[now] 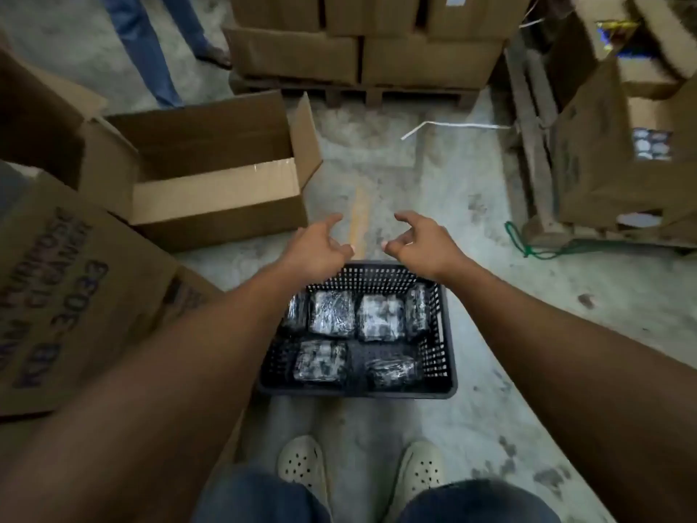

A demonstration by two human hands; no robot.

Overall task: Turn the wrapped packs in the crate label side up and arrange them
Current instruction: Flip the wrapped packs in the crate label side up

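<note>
A black perforated plastic crate [441, 371] sits on the concrete floor in front of my feet. Inside lie several packs wrapped in clear film: a back row with one at the middle left [332, 313] and one at the middle right [381, 317], and two in the front row, left [320, 361] and right [392, 371]. Their labels are too blurred to read. My left hand [318, 247] and my right hand [418, 241] hover above the crate's far rim, fingers spread and curled, holding nothing.
An open empty cardboard box [211, 171] stands at the left, a printed carton [56, 292] nearer me. Stacked cartons on a pallet [362, 58] fill the back, more boxes [611, 160] at the right. A person's legs [151, 47] stand at the far left.
</note>
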